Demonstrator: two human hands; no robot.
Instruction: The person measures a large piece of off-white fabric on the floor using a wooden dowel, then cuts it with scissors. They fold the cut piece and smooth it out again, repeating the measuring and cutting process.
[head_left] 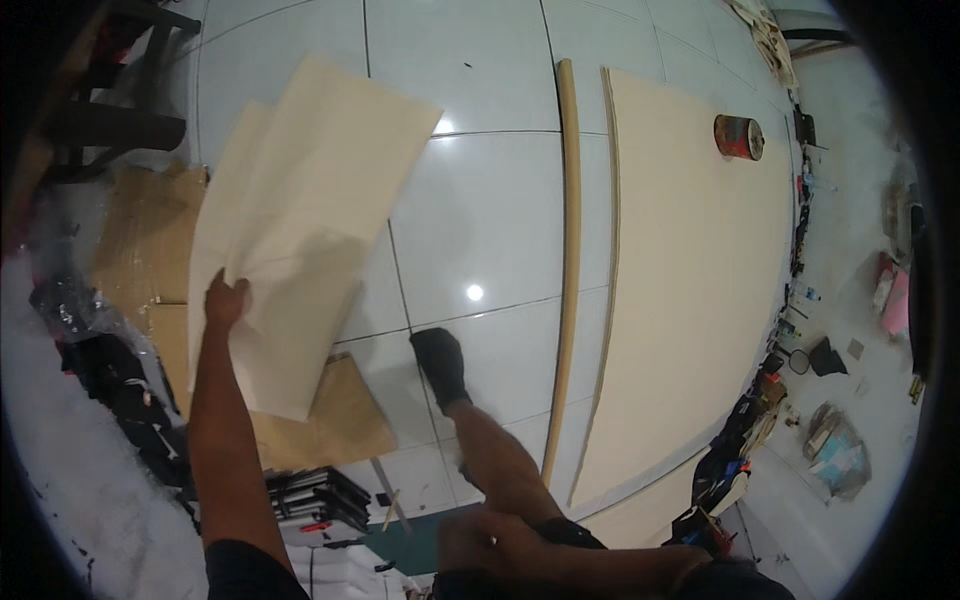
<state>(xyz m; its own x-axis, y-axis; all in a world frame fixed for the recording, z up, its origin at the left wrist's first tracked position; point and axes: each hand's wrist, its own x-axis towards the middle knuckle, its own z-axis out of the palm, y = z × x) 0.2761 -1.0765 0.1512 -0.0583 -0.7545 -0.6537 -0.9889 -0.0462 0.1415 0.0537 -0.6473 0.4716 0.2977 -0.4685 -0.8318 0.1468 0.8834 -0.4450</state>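
Left hand [225, 300] raised at arm's length, fingers pinching left edge of pale plywood sheet [300, 220]; sheet held off white tiled floor [480, 200], tilted, second thinner sheet showing behind its upper left corner. Right hand [490, 540] low by body, curled loosely; whether fingers grip anything, cannot tell. Foot in black sock [440, 365] planted on tile. Brown cardboard [340, 420] lying below held sheet. Long wooden strip [570, 250] lying beside large pale board [690, 270] on floor. Red tape roll [738, 137] resting on board's far end.
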